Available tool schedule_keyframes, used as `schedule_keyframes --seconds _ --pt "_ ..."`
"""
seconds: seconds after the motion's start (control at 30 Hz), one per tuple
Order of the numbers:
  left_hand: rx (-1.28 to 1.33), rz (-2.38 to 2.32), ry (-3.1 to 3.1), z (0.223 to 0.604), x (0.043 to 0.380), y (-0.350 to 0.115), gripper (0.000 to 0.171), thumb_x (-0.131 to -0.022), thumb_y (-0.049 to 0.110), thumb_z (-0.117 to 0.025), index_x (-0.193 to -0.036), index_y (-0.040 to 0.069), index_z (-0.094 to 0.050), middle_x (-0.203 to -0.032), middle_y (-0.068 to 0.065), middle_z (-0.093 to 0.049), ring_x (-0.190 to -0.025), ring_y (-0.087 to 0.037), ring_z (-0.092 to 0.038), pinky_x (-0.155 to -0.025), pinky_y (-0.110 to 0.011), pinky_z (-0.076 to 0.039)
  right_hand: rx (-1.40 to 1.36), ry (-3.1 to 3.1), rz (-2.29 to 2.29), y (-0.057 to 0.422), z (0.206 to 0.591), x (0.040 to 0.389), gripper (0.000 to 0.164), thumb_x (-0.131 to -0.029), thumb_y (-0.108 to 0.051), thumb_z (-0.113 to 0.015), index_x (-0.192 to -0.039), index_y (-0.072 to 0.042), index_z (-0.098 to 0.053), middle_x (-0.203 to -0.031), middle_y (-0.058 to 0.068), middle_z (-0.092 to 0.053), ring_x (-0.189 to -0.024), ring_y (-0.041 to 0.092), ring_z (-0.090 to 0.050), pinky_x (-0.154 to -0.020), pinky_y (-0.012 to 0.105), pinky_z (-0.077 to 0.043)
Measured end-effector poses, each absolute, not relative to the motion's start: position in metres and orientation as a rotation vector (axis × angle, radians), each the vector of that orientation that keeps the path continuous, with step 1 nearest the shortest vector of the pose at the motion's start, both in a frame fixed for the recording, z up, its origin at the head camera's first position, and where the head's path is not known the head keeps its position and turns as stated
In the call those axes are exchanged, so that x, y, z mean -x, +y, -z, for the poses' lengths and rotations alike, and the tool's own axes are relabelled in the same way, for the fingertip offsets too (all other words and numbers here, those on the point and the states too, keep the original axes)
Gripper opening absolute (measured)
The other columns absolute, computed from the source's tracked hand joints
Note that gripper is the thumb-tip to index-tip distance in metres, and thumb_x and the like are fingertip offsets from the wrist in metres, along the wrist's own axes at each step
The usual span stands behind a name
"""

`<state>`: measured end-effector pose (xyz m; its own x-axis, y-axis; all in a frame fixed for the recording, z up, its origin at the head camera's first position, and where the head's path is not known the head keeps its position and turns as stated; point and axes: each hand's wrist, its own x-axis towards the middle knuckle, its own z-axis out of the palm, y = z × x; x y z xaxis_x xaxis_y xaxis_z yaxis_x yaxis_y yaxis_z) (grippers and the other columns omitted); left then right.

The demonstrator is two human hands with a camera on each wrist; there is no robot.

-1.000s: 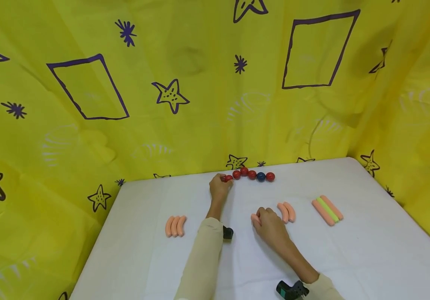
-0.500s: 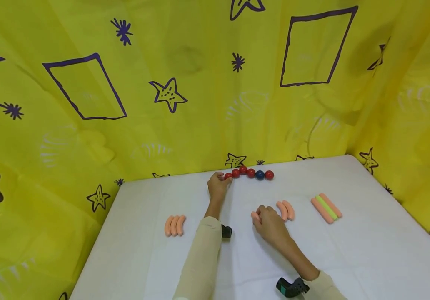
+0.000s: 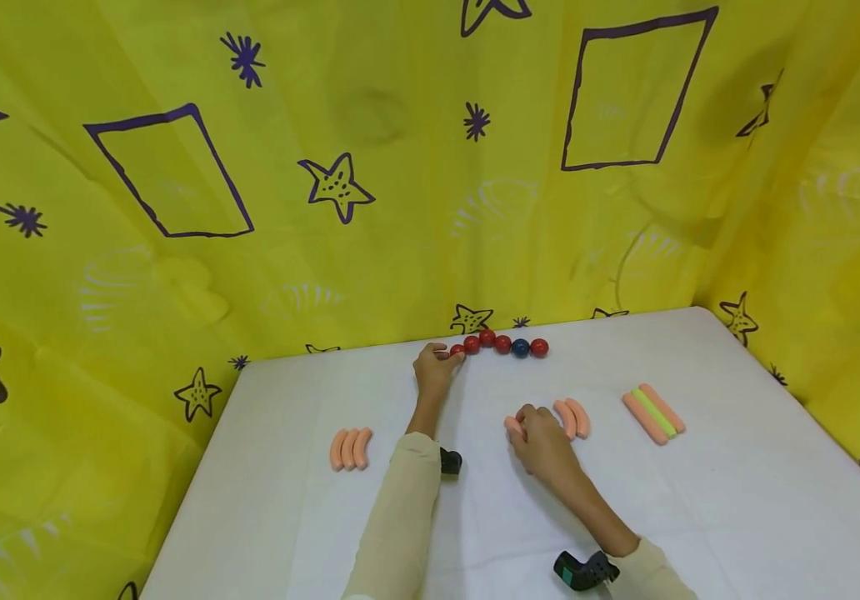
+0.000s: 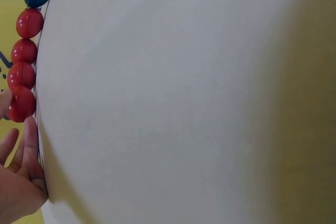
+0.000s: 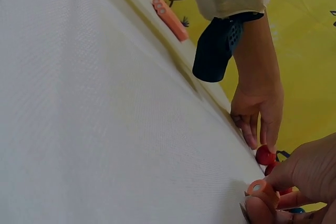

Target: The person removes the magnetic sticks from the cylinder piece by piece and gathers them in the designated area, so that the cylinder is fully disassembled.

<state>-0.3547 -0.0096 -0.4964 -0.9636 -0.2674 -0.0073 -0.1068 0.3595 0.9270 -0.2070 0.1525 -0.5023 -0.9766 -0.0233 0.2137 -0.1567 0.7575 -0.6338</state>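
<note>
In the head view, my left hand (image 3: 432, 371) is at the far edge of the table, pinching the leftmost red ball (image 3: 457, 351) between thumb and finger. That ball touches a row of several more red balls (image 3: 503, 344) and one blue ball (image 3: 520, 348). The left wrist view shows the end ball (image 4: 22, 104) between a thumb at its side and a fingertip beneath. Nearer the front, my right hand (image 3: 545, 446) grips a short orange curved stick (image 3: 513, 427). A round silver spot shows on the stick's end (image 5: 256, 188) in the right wrist view.
Two orange curved sticks (image 3: 572, 418) lie just right of my right hand. Farther right, a green straight stick (image 3: 655, 412) sits between two orange ones. Three curved sticks (image 3: 351, 450) lie at the left. A yellow patterned curtain (image 3: 400, 267) hangs behind the white table (image 3: 280, 533).
My left fingers have loosened and straightened a little at the end ball, which stays in the row. My right hand has shifted slightly away from me with the curved stick.
</note>
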Motion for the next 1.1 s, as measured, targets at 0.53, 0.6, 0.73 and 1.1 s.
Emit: schedule_keyframes --seconds 0.53,0.6,0.73,1.1 --pt "-0.331 1.705 -2.541 0.493 0.341 -0.026 0.037 -0.085 0.021 -0.075 -0.113 0.0 -0.063 -0.099 -0.014 -0.066 -0.084 -0.021 -0.062 -0.075 -0.029 -0.051 -0.172 -2.628 -0.845 0.158 0.504 0.209 0.016 -0.085 -0.008 -0.071 -0.093 0.005 -0.064 -0.073 0.01 -0.058 -0.075 0.024 -0.055 -0.063 0.032 -0.042" --pt "-0.328 1.734 -2.541 0.491 0.337 -0.029 0.036 -0.086 0.019 -0.074 -0.114 -0.001 -0.062 -0.099 -0.015 -0.067 -0.082 -0.022 -0.066 -0.073 -0.027 -0.051 -0.176 -2.613 -0.829 0.158 0.502 0.209 0.015 -0.086 -0.009 -0.071 -0.093 0.003 -0.066 -0.076 0.013 -0.059 -0.076 0.025 -0.055 -0.061 0.032 -0.041" --pt "-0.314 1.763 -2.571 0.488 0.328 -0.036 0.037 -0.087 0.018 -0.071 -0.117 -0.002 -0.061 -0.099 -0.016 -0.069 -0.081 -0.023 -0.071 -0.07 -0.024 -0.049 -0.169 -2.653 -0.832 0.16 0.497 0.209 0.018 -0.086 -0.012 -0.073 -0.097 0.001 -0.067 -0.082 0.014 -0.062 -0.077 0.024 -0.057 -0.059 0.03 -0.043" --pt "-0.179 1.808 -2.788 0.483 0.308 -0.049 0.035 -0.089 0.024 -0.069 -0.116 0.002 -0.063 -0.094 -0.014 -0.072 -0.082 -0.018 -0.065 -0.073 -0.027 -0.047 -0.167 -2.716 -0.957 0.163 0.497 0.216 0.018 -0.091 -0.009 -0.066 -0.098 0.007 -0.065 -0.07 0.009 -0.059 -0.074 0.022 -0.054 -0.062 0.032 -0.046"
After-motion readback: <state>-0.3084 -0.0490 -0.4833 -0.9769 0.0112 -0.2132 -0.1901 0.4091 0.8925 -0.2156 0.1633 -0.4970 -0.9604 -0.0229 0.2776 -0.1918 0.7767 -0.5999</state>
